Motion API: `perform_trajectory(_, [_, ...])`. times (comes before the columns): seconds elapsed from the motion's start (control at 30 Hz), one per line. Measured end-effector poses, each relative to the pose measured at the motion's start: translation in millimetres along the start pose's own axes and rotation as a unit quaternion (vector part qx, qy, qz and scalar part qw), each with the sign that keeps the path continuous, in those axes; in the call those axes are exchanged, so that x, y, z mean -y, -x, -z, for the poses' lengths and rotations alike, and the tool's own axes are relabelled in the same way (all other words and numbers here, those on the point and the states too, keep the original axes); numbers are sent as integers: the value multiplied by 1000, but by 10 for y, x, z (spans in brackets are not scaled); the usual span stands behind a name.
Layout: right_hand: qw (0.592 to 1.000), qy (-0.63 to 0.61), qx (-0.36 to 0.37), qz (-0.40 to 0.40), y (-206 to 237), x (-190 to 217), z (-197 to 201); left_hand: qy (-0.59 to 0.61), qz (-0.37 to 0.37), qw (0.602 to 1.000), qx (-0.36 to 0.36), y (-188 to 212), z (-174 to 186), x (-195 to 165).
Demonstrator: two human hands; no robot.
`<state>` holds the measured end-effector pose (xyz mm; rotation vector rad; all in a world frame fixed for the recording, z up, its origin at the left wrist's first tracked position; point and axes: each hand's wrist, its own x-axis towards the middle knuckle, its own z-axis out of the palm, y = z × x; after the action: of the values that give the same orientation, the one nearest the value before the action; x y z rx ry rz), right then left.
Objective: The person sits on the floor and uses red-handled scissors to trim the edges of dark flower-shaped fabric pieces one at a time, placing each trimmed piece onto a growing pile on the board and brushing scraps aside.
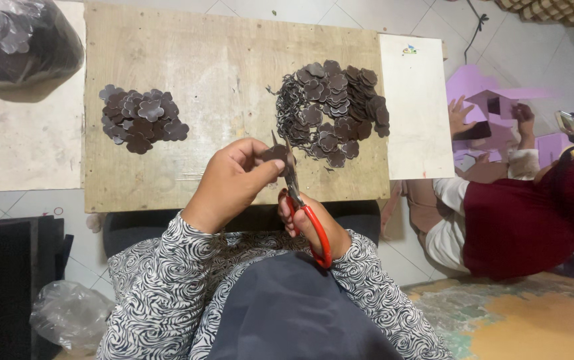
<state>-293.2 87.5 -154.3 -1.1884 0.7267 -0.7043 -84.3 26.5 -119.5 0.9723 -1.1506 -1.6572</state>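
My left hand (233,179) pinches a small dark brown flower-shaped piece (275,153) over the front edge of a plywood board (233,60). My right hand (307,223) grips red-handled scissors (303,210), whose blades point up at the piece. A small pile of trimmed brown flower pieces (139,120) lies on the board's left side. A bigger heap of brown flower pieces (333,110) lies on the right, just beyond my hands.
A dark plastic bag (20,40) sits at the top left on a pale board. A white panel (415,107) adjoins the plywood. Another person in dark red (527,213) sits at right, hands on purple cutouts (480,87). A clear bag (70,313) lies lower left.
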Motion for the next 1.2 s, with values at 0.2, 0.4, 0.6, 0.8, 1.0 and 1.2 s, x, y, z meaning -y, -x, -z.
perform_trajectory(0.2, [1000, 21, 11, 12, 11, -24, 6, 3, 6, 1000, 20, 14, -5, -10])
perform_trajectory(0.4, [999, 32, 23, 19, 19, 9, 8, 12, 31, 999, 29, 48, -45, -44])
perform_trajectory(0.6, [999, 23, 31, 12, 22, 71, 9, 39, 39, 998, 24, 37, -60, -35])
perform_trajectory(0.8, [998, 36, 38, 23, 18, 80, 9, 44, 49, 998, 19, 49, -43, -67])
perform_trajectory(1.0, [1000, 9, 2, 14, 17, 9, -19, 23, 79, 997, 7, 42, -52, -61])
perform_trajectory(1.2, [1000, -18, -6, -3, 24, -15, -22, 23, -3, 1000, -4, 19, -75, 36])
